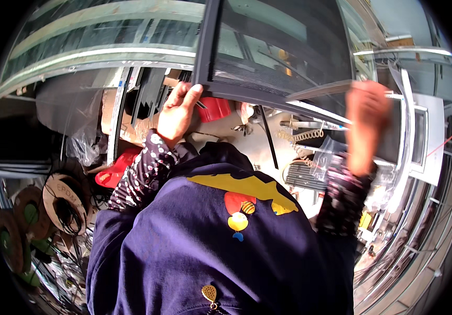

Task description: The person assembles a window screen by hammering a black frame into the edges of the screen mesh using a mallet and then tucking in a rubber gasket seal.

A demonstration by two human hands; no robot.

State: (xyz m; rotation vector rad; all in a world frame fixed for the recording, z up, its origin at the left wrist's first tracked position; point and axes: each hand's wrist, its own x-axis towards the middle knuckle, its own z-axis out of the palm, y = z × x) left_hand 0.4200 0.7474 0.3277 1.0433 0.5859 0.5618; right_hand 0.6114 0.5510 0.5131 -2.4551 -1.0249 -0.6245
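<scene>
A dark grey window screen frame (pixel 247 93) with black mesh (pixel 284 47) lies in front of me on a glass-topped surface. My left hand (pixel 177 111) grips its near left corner, with the thumb on top and the fingers bent at the outer edge. Over the near right part of the frame, my right hand (pixel 368 107) is closed and smeared by motion. From the near bar of the frame a thin greyish strip (pixel 320 91) rises toward that hand and ends at its fingers. The fingertips themselves are blurred.
Beneath the glass (pixel 105 58) are dark profiles and a red object (pixel 214 109). A coiled air hose (pixel 307 135) hangs below the frame. Spools (pixel 66 202) with black cord stand at the left. Long metal profiles (pixel 420 247) line the right side, near a white panel (pixel 429 139).
</scene>
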